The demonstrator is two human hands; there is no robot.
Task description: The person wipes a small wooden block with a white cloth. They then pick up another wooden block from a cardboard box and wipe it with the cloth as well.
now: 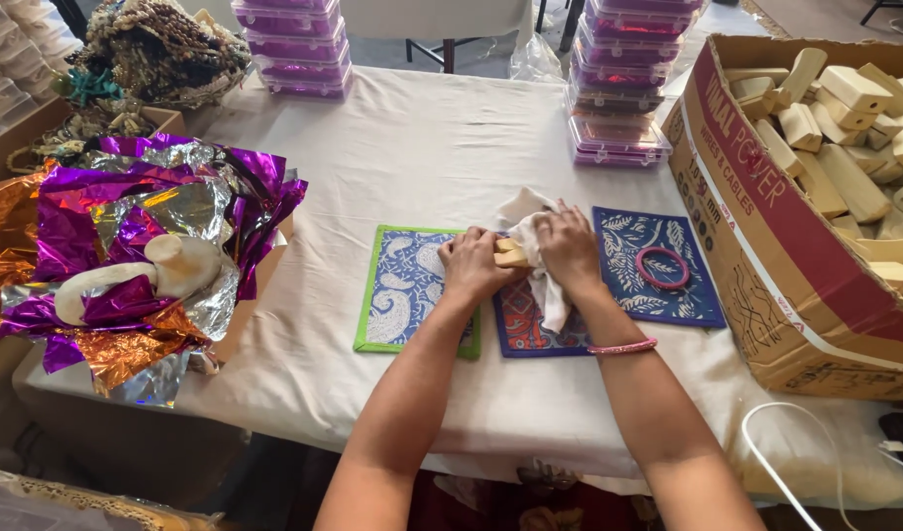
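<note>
Both grips closed: wooden block (511, 256), cloth (530, 221).

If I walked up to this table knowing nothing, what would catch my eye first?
Probably the heap of shiny purple, silver and orange foil on the left. At the table's centre, the left hand and right hand work a white cloth over a small wooden block, above patterned mats. On the right sits a cardboard box full of wooden blocks.
</note>
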